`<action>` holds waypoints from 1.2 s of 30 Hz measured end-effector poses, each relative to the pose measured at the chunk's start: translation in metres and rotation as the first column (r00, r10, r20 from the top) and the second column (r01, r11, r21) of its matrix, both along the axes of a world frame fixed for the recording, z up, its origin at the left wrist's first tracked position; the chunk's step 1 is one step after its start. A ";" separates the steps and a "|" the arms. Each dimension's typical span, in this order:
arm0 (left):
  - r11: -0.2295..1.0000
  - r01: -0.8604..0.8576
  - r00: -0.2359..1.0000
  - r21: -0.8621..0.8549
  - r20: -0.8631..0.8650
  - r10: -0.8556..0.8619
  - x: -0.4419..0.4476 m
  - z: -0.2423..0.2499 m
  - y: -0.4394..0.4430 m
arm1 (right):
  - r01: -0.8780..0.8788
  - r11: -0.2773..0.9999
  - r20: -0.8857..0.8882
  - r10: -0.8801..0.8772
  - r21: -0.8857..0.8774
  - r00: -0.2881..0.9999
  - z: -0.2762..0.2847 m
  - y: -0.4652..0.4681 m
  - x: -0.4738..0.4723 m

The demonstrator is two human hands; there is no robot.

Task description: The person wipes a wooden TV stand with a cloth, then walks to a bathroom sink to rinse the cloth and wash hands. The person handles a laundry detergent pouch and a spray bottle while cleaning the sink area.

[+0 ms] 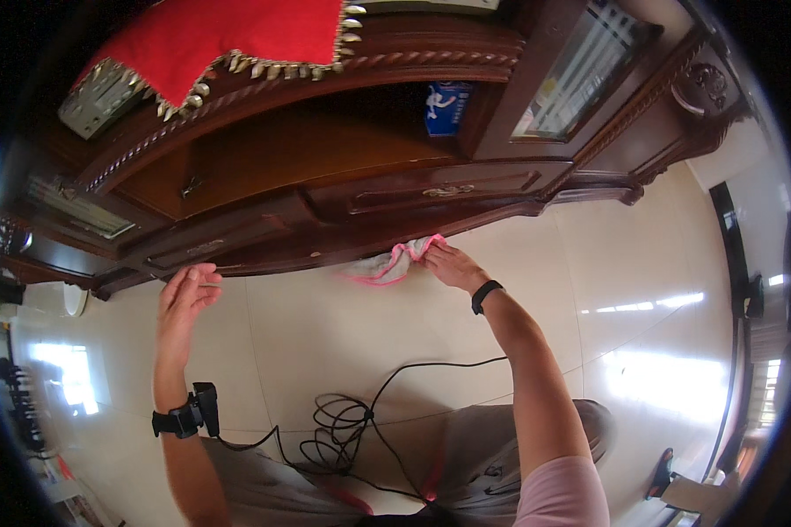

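Pinched in my right hand (pixel 454 267) is a pale cleaning cloth (pixel 385 263) with a pink edge. It lies against the lower front edge of a dark carved wooden cabinet (pixel 395 227), just above the tiled floor. My left hand (pixel 188 290) is raised near the cabinet's left drawer, its fingers partly curled and apart, with nothing in it. Whether it touches the wood I cannot tell. Both wrists wear black bands; the left one carries a black device (pixel 205 408) with a cable.
A looped black cable (pixel 339 421) hangs over my lap. On the cabinet top lies a red cloth (pixel 237 39) with a tasselled trim. Inside the open shelf stands a blue box (pixel 445 109) with writing. Glossy floor tiles (pixel 343 336) surround my knees. A glass door (pixel 573 72) fronts the right compartment.
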State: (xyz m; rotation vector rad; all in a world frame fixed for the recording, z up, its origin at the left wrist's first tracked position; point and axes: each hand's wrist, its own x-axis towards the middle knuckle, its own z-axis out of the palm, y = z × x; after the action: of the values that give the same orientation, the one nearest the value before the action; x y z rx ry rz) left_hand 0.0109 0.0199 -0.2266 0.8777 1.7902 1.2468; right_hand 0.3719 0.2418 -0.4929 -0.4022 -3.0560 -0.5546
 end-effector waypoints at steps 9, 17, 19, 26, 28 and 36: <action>0.991 0.000 0.997 -0.133 -0.073 -0.009 0.031 0.003 0.016 | -0.039 0.991 0.035 0.043 -0.128 0.998 0.008 0.038 0.044; 0.971 0.001 0.994 -0.239 -0.106 -0.027 0.055 0.006 0.016 | 0.083 0.987 0.114 -0.067 -0.138 0.991 0.012 0.089 0.131; 0.966 0.001 0.995 -0.258 -0.092 -0.025 0.063 0.004 0.018 | 0.135 0.991 0.075 -0.133 -0.012 0.988 0.017 0.097 0.161; 0.967 0.081 0.968 -0.243 -0.213 -0.135 0.095 0.018 0.040 | 0.468 0.853 -0.144 -0.506 -0.229 0.851 -0.006 0.092 0.194; 0.972 0.131 0.908 -0.198 -0.369 -0.197 0.106 0.042 0.052 | 0.550 0.759 -0.290 -0.645 -0.347 0.707 -0.017 0.083 0.192; 0.918 0.376 0.453 0.128 -0.890 -0.061 0.182 0.173 0.123 | -0.956 -0.027 0.355 -0.931 -0.293 -0.082 0.013 0.070 0.203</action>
State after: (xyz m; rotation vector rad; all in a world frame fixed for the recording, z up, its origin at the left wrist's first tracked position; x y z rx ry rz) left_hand 0.1932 0.1431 -0.0532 2.1935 2.1142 0.9386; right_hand 0.5745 0.3116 -0.4800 -0.8353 -0.1440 1.7824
